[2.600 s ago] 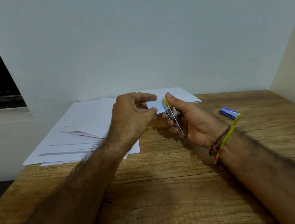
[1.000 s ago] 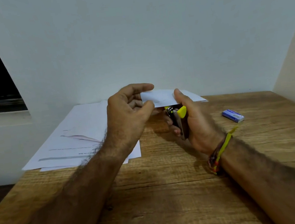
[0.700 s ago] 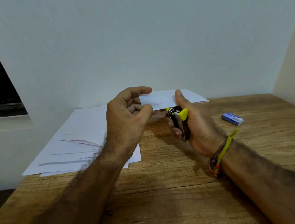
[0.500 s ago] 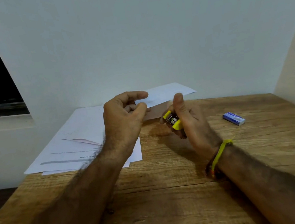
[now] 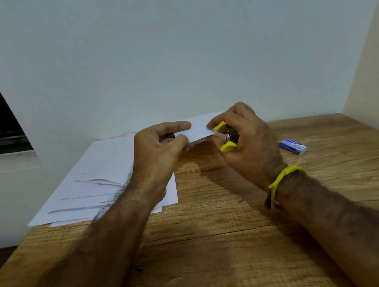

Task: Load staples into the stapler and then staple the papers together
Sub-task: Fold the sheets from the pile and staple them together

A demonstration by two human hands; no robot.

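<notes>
The left hand [image 5: 160, 152] holds a small bundle of white papers [image 5: 197, 130] above the wooden bench [image 5: 222, 248]. The thumb and the index finger are closed on the left edge of the papers, so the hand is gripping them, and the sheets are lifted free from the bench surface. The right hand [image 5: 249, 140] is closed around a small stapler [image 5: 226, 137] with yellow ends and a metal middle part. The fingers wrap over the top of it and the thumb is behind it, so only the side facing the camera is visible. The stapler stands nearly upright in the hand, and its upper yellow end touches the right edge of the held papers. Whether the edge of the papers is really inside the mouth of the stapler, I cannot tell, because the fingers cover this place.

On the right wrist there is a yellow thread band [image 5: 285, 176]. A small blue box of staples [image 5: 293, 146] lies on the bench to the right of the right hand, near it but not touching. At the left far part of the bench lies a stack of printed sheets [image 5: 96, 180], partly under the left forearm, and one corner hangs a little over the bench edge. Behind the bench is a plain pale wall [image 5: 170, 48].
</notes>
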